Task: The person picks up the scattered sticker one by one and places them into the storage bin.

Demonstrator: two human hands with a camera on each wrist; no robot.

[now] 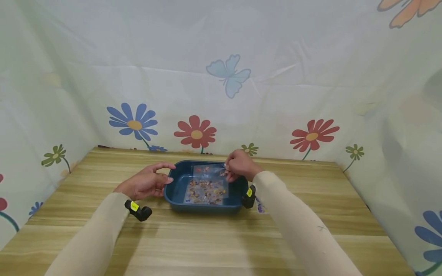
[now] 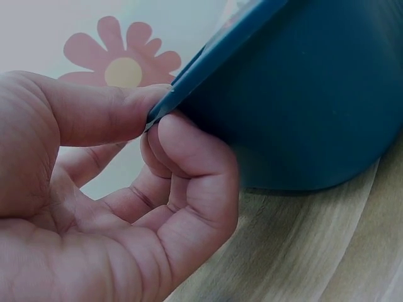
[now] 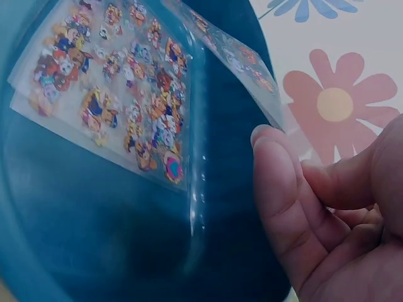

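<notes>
A dark blue plastic basin (image 1: 207, 208) stands on the table, holding clear sticker sheets (image 1: 206, 192) printed with small colourful cartoon figures. My left hand (image 1: 146, 182) is at the basin's left end; in the left wrist view its thumb and curled fingers pinch the rim of the basin wall (image 2: 302, 107). Over the basin's far right part, my right hand (image 1: 240, 165) pinches the edge of one sticker sheet (image 3: 242, 60), which slants up above the others. Several sheets (image 3: 113, 88) lie stacked flat on the basin floor; how many is unclear.
The wood-grain table (image 1: 193, 245) extends around the basin. On it, just right of the basin, lies a small printed piece (image 1: 260, 207), partly hidden by the right wrist camera. A white cloth (image 1: 165, 88) with flowers and a butterfly hangs behind and at both sides.
</notes>
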